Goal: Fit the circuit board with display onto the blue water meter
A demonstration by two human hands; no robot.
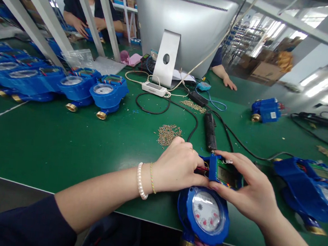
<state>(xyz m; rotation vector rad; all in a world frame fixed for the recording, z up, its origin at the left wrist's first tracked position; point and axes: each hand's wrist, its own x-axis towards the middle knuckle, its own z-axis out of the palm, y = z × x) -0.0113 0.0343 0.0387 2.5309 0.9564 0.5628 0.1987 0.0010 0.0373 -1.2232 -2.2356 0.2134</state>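
Observation:
A blue water meter with a round white dial sits at the table's front edge, its brass end pointing toward me. My left hand reaches into the meter's open compartment with curled fingers, beside some red wires; its fingertips are partly hidden. My right hand grips a blue-framed display board between thumb and fingers over that compartment. A black electric screwdriver lies just behind the meter. Left of it is a pile of small screws.
Several finished-looking blue meters line the left side. Others stand at right, one farther back. A monitor, cables, a white power strip and more screws occupy the back. Two other people's hands and an arm show beyond.

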